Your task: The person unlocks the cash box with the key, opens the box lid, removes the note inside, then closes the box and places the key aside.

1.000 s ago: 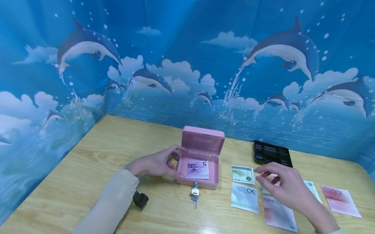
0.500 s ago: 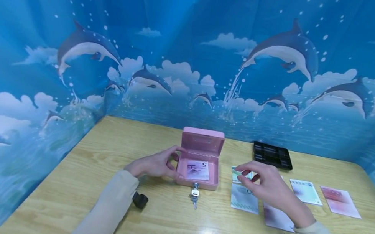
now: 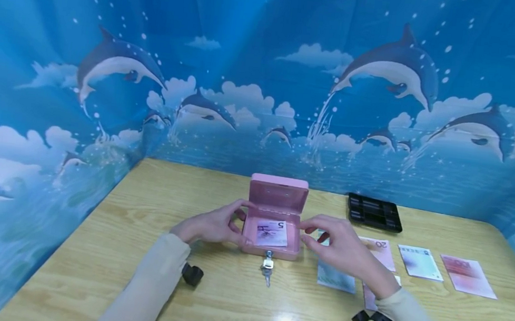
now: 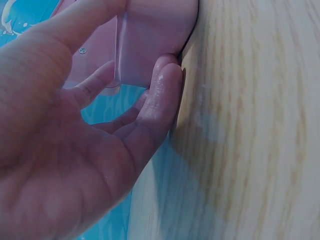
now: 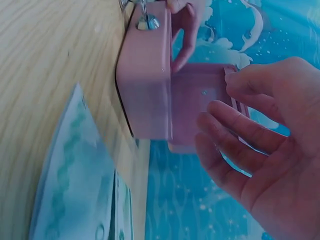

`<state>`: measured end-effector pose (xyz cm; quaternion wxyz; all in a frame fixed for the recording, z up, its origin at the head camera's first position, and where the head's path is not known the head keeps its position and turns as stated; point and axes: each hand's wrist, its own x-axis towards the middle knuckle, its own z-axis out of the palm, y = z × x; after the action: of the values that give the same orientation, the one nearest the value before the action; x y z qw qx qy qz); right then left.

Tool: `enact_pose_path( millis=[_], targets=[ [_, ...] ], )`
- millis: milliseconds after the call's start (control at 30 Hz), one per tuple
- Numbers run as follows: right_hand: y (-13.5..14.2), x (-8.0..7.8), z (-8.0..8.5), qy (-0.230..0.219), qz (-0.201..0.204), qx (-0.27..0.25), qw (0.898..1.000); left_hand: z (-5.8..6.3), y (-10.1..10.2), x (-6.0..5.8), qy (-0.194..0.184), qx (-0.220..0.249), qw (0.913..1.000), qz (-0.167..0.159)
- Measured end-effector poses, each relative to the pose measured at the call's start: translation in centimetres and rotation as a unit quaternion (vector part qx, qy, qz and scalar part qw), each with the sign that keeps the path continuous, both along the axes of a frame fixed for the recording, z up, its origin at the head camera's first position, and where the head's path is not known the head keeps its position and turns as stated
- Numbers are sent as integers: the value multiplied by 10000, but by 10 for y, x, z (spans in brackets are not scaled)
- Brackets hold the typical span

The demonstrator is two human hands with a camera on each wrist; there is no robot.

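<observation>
A pink cash box [image 3: 256,251] stands with its lid up in the middle of the table. On its floor lies a purple 5 banknote [image 3: 273,234]. My left hand [image 3: 213,224] holds the box by its left side, thumb toward the front corner and fingertips low against the wall in the left wrist view. At the right rim, my right hand [image 3: 340,245] hovers with nothing in it; the right wrist view shows its fingers apart, loosely bent. Keys [image 3: 267,268] hang from the front lock. Below the right hand lies a partly covered green banknote [image 3: 335,279].
Right of the box lie more banknotes: a pink 20 [image 3: 380,253], a bluish one [image 3: 419,262] and a red one [image 3: 468,275]. A black compartment tray [image 3: 375,212] sits near the back edge. A dolphin-printed curtain [image 3: 248,74] rises behind the table.
My right hand has moved left across the banknotes to the right rim of the cash box, uncovering the notes further right. My left hand and the box have stayed put.
</observation>
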<state>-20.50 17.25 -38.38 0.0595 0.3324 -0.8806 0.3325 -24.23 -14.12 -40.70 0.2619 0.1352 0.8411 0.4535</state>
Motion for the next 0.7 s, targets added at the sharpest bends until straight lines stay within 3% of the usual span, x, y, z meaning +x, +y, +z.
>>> enact_pose_path(
  millis=[433,700],
  targets=[
    [-30,-12,-5,-806,329,402,9954,-2,-1,-1,21,53,10000,-29],
    [-41,-20,-15,-688,287,892,9932,-2,-1,0,33,142,9999,-84]
  ],
)
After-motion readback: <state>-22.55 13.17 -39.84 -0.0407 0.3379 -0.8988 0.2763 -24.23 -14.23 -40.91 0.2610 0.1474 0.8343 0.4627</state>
